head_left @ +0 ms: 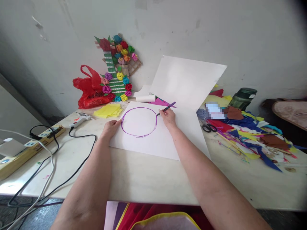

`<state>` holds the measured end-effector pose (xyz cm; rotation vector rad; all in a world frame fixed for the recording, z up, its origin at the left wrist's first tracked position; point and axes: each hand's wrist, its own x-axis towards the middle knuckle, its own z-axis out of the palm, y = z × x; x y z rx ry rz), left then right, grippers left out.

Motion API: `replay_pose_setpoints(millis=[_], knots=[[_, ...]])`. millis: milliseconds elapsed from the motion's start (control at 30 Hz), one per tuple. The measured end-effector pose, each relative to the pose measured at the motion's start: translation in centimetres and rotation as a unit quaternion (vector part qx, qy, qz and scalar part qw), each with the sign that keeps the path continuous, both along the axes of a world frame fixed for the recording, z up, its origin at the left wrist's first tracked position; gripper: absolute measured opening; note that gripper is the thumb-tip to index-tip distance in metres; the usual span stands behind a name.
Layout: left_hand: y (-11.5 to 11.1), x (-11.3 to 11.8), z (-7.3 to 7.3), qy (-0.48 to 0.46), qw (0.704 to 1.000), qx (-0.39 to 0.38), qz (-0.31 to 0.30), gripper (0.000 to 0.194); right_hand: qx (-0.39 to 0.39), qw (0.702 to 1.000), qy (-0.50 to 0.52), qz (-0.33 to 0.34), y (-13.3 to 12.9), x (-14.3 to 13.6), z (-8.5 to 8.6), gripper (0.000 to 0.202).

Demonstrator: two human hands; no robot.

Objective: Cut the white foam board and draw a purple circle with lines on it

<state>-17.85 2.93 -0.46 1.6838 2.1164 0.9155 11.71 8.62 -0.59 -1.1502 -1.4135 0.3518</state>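
Note:
A large sheet of white paper (144, 145) lies on the table with a purple rounded outline (141, 136) drawn on it, its line doubled in places. In my right hand (168, 117) is a dark purple marker pen (171, 104), pinched between the fingers. The pen slants up to the right, and its tip is at the right side of the outline. My left hand (112, 128) is closed at the paper's left edge, its fingertips close to the outline's left side. Behind the right hand, a white board or stiff sheet (187, 80) stands tilted up.
At left are a power strip (43, 140), looping cables and a glue gun (81, 119). Yellow paper (109, 111), a red plastic bag (90, 89) and a flower-covered craft (117, 76) stand behind. Scissors (209, 128), colourful scraps (254, 134) and a green bottle (242, 99) are at right.

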Motion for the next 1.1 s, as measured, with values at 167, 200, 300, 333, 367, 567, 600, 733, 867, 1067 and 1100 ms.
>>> replay_pose_setpoints(millis=[167, 200, 300, 333, 367, 567, 600, 733, 867, 1067, 1100], knots=[[0.1, 0.0, -0.1, 0.009, 1.000, 0.007, 0.000, 0.053, 0.007, 1.000, -0.013, -0.006, 0.0, 0.1, 0.0, 0.024], [0.1, 0.1, 0.0, 0.010, 1.000, 0.007, 0.000, 0.052, 0.007, 1.000, -0.014, -0.006, 0.0, 0.1, 0.0, 0.024], [0.0, 0.2, 0.1, 0.012, 1.000, 0.003, 0.004, 0.051, 0.004, 1.000, -0.013, -0.008, -0.1, 0.1, 0.0, 0.023], [-0.1, 0.2, 0.2, 0.012, 1.000, 0.001, 0.005, 0.051, 0.003, 1.000, -0.013, -0.009, -0.1, 0.1, 0.0, 0.022], [-0.2, 0.2, 0.3, 0.011, 1.000, 0.001, 0.006, 0.051, 0.002, 1.000, -0.013, -0.009, -0.1, 0.1, 0.0, 0.022], [-0.3, 0.3, 0.3, 0.004, 1.000, 0.003, 0.004, 0.051, -0.002, 1.000, -0.014, -0.008, -0.2, 0.0, 0.1, 0.020], [-0.2, 0.2, 0.3, 0.003, 1.000, 0.002, 0.005, 0.051, -0.003, 1.000, -0.014, -0.007, -0.3, 0.0, 0.1, 0.020], [-0.2, 0.2, 0.2, 0.003, 1.000, 0.007, 0.004, 0.051, -0.011, 1.000, -0.012, -0.006, -0.4, 0.0, 0.2, 0.019], [0.0, 0.1, 0.0, 0.006, 1.000, 0.009, 0.000, 0.050, -0.020, 1.000, -0.019, -0.015, -0.8, 0.0, 0.4, 0.018], [0.1, 0.0, -0.2, -0.001, 1.000, 0.005, 0.003, 0.051, -0.037, 0.998, -0.052, -0.028, -1.4, 0.0, 0.8, 0.019], [0.1, 0.0, -0.2, -0.003, 1.000, 0.004, 0.004, 0.052, -0.040, 0.997, -0.055, -0.027, -1.5, 0.0, 0.8, 0.019]])
